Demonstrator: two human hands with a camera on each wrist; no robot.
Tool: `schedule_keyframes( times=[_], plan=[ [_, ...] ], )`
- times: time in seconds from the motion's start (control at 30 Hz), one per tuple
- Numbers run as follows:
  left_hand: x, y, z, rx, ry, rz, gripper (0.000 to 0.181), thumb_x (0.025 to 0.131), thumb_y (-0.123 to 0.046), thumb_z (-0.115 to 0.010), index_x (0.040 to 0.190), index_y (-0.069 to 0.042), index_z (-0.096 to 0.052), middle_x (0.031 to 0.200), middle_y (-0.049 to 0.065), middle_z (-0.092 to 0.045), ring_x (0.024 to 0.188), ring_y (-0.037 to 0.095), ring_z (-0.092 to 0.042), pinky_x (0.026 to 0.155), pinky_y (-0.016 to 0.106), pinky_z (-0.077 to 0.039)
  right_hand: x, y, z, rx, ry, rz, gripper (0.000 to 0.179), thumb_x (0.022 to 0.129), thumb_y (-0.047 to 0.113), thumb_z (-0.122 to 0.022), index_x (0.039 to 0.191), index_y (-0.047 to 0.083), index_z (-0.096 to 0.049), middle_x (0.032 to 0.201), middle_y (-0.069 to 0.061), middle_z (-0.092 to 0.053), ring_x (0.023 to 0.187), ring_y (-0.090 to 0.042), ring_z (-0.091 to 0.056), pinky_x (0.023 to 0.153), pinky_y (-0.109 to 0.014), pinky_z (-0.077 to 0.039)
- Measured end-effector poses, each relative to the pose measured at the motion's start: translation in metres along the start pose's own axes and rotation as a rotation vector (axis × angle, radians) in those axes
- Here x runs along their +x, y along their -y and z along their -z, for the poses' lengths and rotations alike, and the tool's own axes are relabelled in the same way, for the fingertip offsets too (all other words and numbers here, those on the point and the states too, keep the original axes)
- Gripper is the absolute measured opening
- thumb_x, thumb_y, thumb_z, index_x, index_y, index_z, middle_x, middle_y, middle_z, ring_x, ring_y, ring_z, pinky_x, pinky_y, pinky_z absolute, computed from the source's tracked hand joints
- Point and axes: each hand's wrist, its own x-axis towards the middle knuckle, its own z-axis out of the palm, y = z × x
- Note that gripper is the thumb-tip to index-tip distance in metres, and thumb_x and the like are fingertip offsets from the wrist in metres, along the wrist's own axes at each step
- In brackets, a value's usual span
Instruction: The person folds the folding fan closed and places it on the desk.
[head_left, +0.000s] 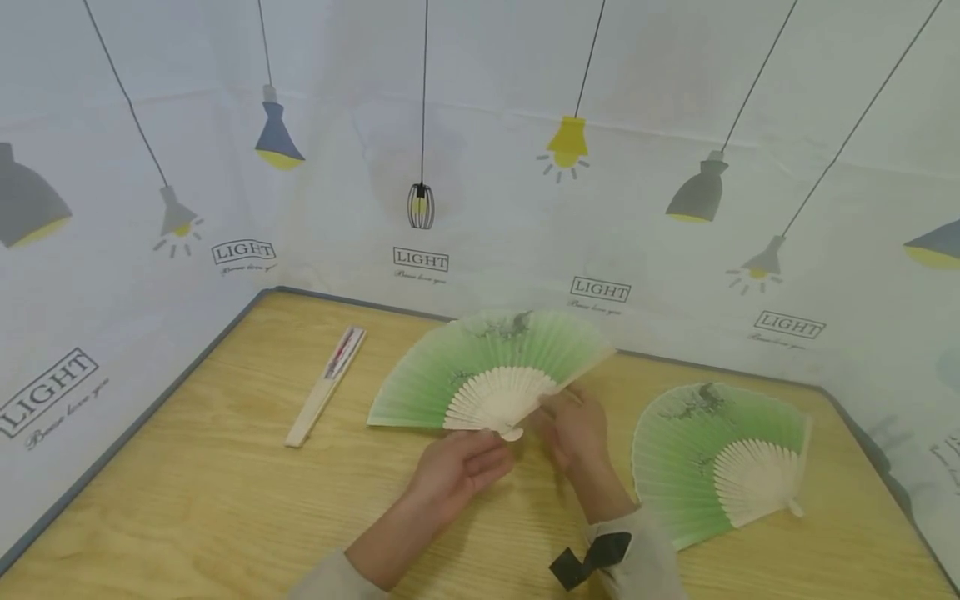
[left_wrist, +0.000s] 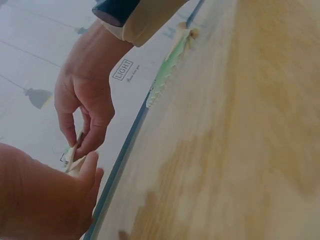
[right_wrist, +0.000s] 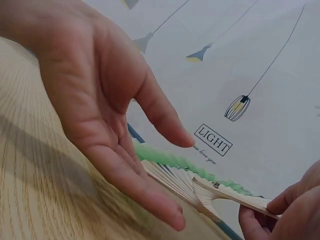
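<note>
A green folding fan [head_left: 420, 375] with pale slats stands spread in front of me in the head view. My right hand [head_left: 577, 429] pinches its right outer slat [right_wrist: 240, 198] between thumb and fingers. Just below the fan's pivot is my left hand [head_left: 465, 467]; its thumb and fingers are spread apart in the right wrist view, holding nothing. In the left wrist view the fan is mostly hidden behind both hands. A second green folding fan [head_left: 675, 467], spread as well, lies to the right of my right forearm.
A folded fan [head_left: 318, 396] with a patterned upper part lies on the wooden table [head_left: 187, 483], left of the spread fan. White fabric walls [head_left: 495, 233] printed with lamps rise along the table's back and sides.
</note>
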Motion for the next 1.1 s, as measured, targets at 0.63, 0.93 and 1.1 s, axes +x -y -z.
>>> schedule_keyframes(
  times=[0.63,0.93,1.1],
  plan=[
    [0.032,-0.013,-0.023,-0.255,-0.273,-0.275,0.032,0.098,-0.004,-0.051,0.128,0.006,-0.047,0.116,0.017,-0.058,0.107,0.028,-0.059,0.094,0.039,-0.051,-0.017,0.005,-0.005,0.325,-0.125,0.215,0.041,0.087,-0.02,-0.046,0.123,-0.005,-0.036,0.112,-0.013,-0.05,0.088,-0.019,-0.058,0.075,-0.033,-0.057],
    [0.034,-0.013,-0.023,-0.241,-0.261,-0.321,0.027,0.099,-0.008,-0.05,0.124,0.003,-0.048,0.12,0.015,-0.057,0.109,0.027,-0.059,0.093,0.039,-0.052,-0.018,0.005,-0.005,0.29,-0.121,0.221,0.046,0.087,-0.018,-0.049,0.13,-0.004,-0.043,0.123,-0.017,-0.053,0.1,-0.025,-0.059,0.084,-0.038,-0.056],
    [0.035,-0.015,-0.021,-0.261,-0.269,-0.326,0.027,0.098,-0.008,-0.052,0.123,0.002,-0.05,0.117,0.014,-0.06,0.107,0.027,-0.06,0.092,0.039,-0.052,-0.018,0.003,-0.007,0.306,-0.133,0.213,0.043,0.086,-0.018,-0.049,0.126,-0.004,-0.045,0.12,-0.016,-0.054,0.098,-0.021,-0.058,0.081,-0.036,-0.057]
  ],
)
